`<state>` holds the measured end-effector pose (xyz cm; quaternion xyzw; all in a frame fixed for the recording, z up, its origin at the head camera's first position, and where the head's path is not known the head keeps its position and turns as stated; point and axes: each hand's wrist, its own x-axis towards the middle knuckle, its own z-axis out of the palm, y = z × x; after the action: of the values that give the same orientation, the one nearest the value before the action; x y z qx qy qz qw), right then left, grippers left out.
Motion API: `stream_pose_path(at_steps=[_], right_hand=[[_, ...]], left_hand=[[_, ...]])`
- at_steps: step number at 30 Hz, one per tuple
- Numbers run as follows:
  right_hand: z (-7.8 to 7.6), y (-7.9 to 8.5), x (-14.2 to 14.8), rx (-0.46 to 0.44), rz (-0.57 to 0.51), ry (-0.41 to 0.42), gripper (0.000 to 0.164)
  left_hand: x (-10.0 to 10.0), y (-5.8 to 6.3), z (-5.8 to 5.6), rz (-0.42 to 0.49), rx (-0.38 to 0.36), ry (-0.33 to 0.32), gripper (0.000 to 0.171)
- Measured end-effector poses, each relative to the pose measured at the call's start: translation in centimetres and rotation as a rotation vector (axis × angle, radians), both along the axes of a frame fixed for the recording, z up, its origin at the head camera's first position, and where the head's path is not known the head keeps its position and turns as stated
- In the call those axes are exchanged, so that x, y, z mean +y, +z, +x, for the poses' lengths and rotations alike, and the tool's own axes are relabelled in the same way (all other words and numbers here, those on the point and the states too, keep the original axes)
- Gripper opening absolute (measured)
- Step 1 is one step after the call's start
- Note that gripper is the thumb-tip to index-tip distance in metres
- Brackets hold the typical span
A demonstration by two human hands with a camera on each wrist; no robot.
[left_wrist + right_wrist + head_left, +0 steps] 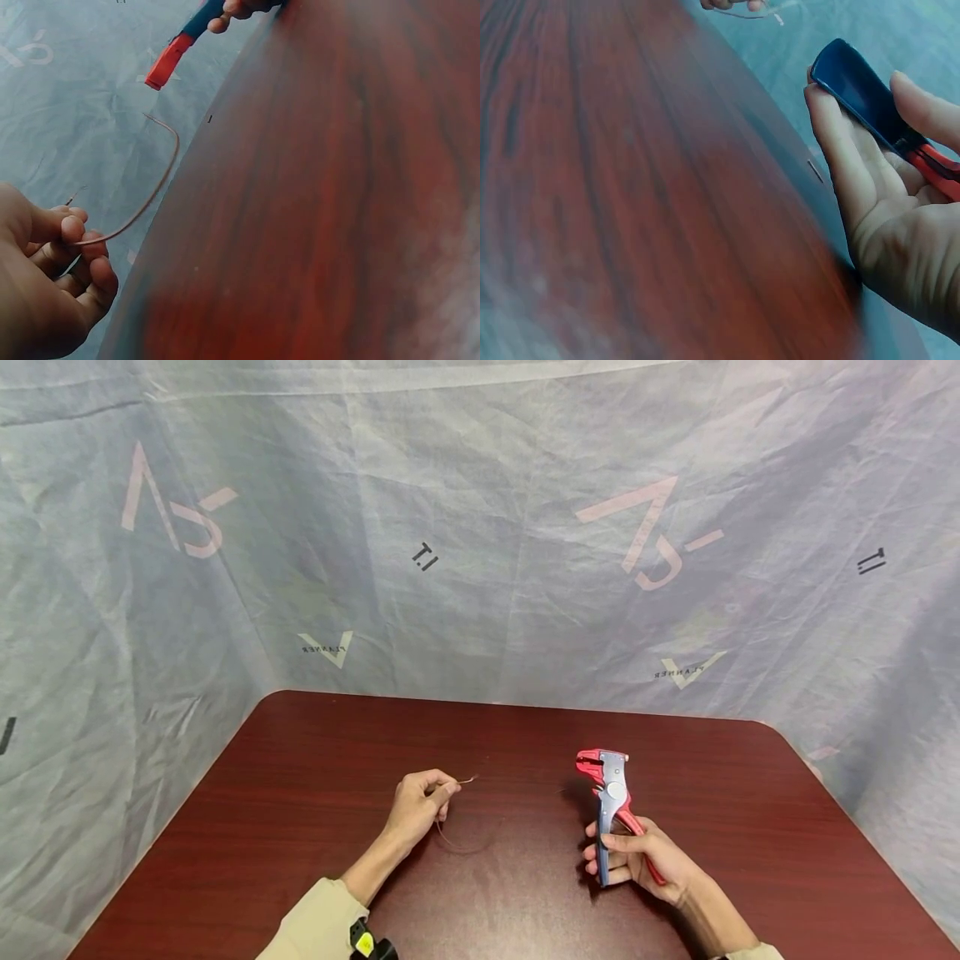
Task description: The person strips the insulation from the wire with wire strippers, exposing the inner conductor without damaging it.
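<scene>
My left hand (417, 808) pinches a thin brownish wire (177, 146) between thumb and fingertips. A short end of the wire with fine bare strands sticks out past the fingertips, while the longer part curves away on the other side of the hand. Over the right part of the table, my right hand (663, 862) holds a wire stripper (615, 789) by its blue and red handles. The tool's red-tipped head points up and away, with its jaws apart and nothing between them. In the right wrist view, the blue handle (859, 86) lies along the fingers.
A dark red wood-grain table (315, 752) lies beneath both hands. Grey printed cloth (480, 527) hangs behind it and along both sides. A dark wrist strap with a yellow mark (364, 941) sits at the left sleeve.
</scene>
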<state>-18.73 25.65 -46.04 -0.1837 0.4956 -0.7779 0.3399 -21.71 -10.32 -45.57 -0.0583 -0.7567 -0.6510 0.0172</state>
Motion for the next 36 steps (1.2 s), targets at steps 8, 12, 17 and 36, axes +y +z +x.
stream_pose_path(at_steps=[8, 12, 17, 36], right_hand=[[0.0, 0.2, 0.6, -0.014, 0.084, 0.001, 0.031], [0.2, 0.3, 0.8, -0.041, 0.163, -0.036, 0.023], [0.6, 0.4, 1.0, -0.05, 0.273, -0.084, 0.012], [2.2, 0.6, 1.8, -0.129, 0.394, 0.142, 0.013]], left_hand=[[-0.2, -0.5, -0.2, -0.035, 0.018, 0.021, 0.009], [-0.3, -0.9, -0.3, -0.073, 0.031, 0.036, 0.008], [-0.2, -1.1, -0.4, -0.153, 0.073, 0.06, 0.006], [0.0, -1.4, -0.2, -0.377, 0.215, 0.178, 0.009]])
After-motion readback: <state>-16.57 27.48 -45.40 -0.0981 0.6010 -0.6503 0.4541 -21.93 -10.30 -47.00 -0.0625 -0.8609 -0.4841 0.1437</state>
